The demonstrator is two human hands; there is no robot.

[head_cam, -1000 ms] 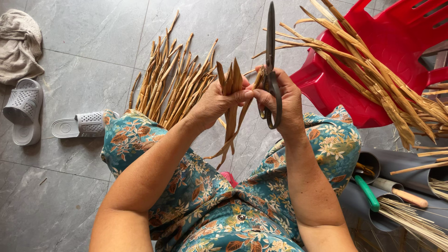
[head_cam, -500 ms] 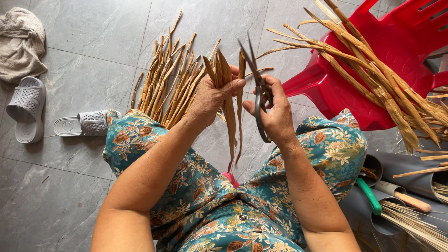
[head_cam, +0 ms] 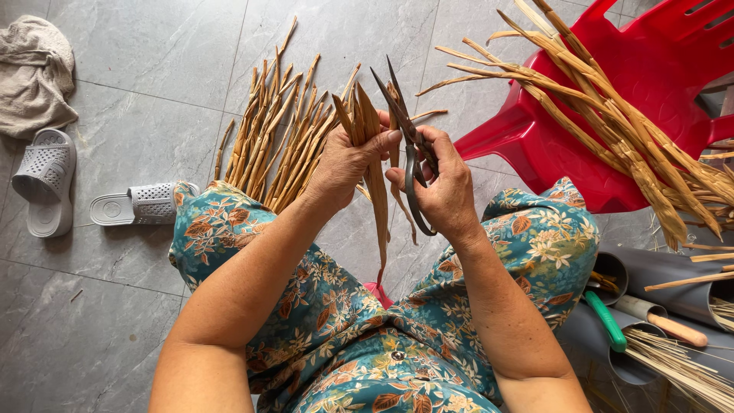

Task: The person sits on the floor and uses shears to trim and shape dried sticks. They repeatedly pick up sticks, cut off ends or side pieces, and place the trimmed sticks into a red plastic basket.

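Observation:
My left hand [head_cam: 345,162] grips a small bunch of dry tan leaf strips [head_cam: 373,164] that stand up above the fist and hang down below it. My right hand [head_cam: 443,187] holds dark metal scissors [head_cam: 407,134] with the blades slightly apart, tips pointing up and left against the top of the strips. Both hands meet above my knees, which are covered by teal floral cloth.
A heap of cut dry strips [head_cam: 279,134] lies on the grey tile floor ahead. A red plastic chair [head_cam: 612,115] at right carries long dry leaves [head_cam: 612,122]. Grey slippers [head_cam: 138,205] and a cloth [head_cam: 34,73] lie at left. Grey tubes with tools [head_cam: 650,321] stand at lower right.
The scissors have tilted from upright to leaning left and opened at the strips. My hands have shifted slightly left and lower; the bunch stays in my left hand.

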